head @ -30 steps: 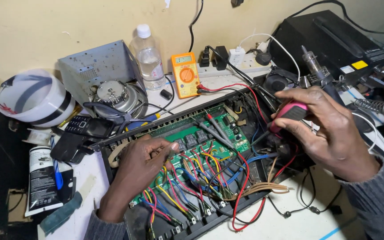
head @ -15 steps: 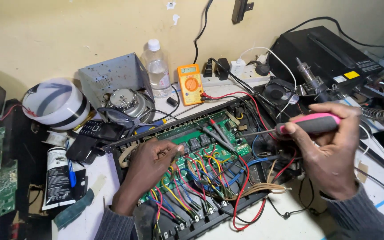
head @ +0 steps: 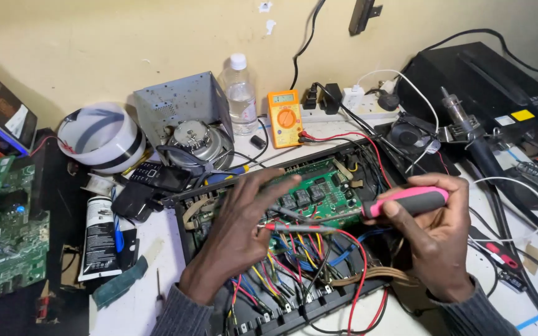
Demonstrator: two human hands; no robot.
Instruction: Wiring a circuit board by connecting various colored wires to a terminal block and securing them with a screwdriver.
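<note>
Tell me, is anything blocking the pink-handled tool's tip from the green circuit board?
Nothing visible blocks it. The right hand holds the pink-handled tool with its metal shaft reaching over the green circuit board. The left hand and red probe wire sit beside it.

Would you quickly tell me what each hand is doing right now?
Left hand: closed on a red probe over the circuit board.
Right hand: closed on a pink-handled tool.

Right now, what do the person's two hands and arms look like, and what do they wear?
Both hands are bare: no gloves, rings or watch show. The left hand comes out of a dark grey ribbed knit sleeve that ends at the wrist. The right hand has the same grey knit cuff. No markings show on either sleeve.
</note>
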